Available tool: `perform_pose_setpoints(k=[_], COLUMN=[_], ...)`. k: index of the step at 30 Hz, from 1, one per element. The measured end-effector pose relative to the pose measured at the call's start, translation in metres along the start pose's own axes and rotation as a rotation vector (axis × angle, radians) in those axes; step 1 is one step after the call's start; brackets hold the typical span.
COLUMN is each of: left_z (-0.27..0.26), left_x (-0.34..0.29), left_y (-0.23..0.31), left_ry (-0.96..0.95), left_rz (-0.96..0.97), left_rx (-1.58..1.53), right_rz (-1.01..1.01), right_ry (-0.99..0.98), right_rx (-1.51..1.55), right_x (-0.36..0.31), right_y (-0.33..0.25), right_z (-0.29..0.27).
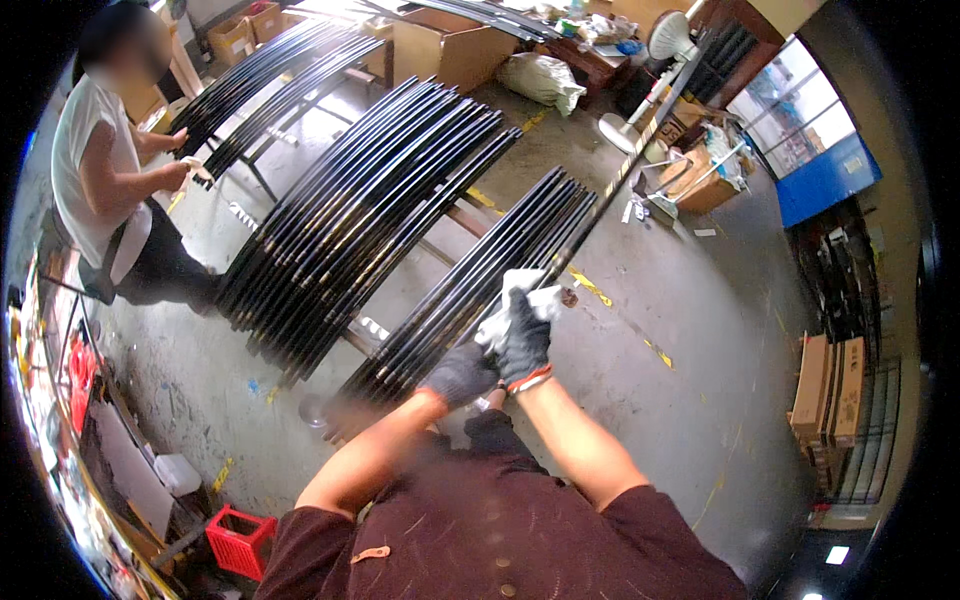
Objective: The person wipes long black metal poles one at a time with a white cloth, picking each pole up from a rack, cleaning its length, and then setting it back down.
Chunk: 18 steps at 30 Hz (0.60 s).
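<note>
A long, slim dark pole (598, 212) slants from my hands up to the far right. My right hand (525, 342), in a dark glove with an orange-red cuff, is closed on a crumpled white cloth (524, 284) wrapped around the pole. Just left of it and lower, my left hand (460, 376), also in a dark glove, is closed round the pole's near end; its fingers are partly hidden. Close to my hands, a row of dark poles (480, 262) lies side by side on a low rack.
A larger row of poles (345, 215) lies further left. Another person (100, 170) in a white top stands at far left, hands at more poles (270, 80). A white standing fan (672, 38), cardboard boxes (697, 178) and a red crate (240, 540) stand around.
</note>
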<state>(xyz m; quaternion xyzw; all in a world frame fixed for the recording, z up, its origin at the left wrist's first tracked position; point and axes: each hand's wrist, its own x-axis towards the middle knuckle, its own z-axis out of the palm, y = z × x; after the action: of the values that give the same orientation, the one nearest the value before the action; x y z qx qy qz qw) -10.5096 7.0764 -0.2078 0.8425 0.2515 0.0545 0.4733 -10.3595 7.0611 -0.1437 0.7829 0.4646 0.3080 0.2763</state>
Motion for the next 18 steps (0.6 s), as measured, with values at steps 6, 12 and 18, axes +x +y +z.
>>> perform_pose_setpoints(k=[6, 12, 18], left_z=[-0.005, -0.046, -0.082], left_x=[-0.022, 0.0, 0.039], left_y=[-0.022, 0.06, 0.103], left_ry=[-0.17, 0.094, 0.425], left_rz=[0.18, -0.13, 0.139], left_rx=[-0.189, -1.135, -0.792], right_rz=[0.157, -0.237, -0.527], right_ry=[-0.674, -0.218, -0.205], right_rx=[1.668, 1.479, 1.502], right_x=[-0.052, -0.119, -0.166], right_y=[0.039, -0.032, -0.02], right_z=[-0.027, 0.049, 0.069])
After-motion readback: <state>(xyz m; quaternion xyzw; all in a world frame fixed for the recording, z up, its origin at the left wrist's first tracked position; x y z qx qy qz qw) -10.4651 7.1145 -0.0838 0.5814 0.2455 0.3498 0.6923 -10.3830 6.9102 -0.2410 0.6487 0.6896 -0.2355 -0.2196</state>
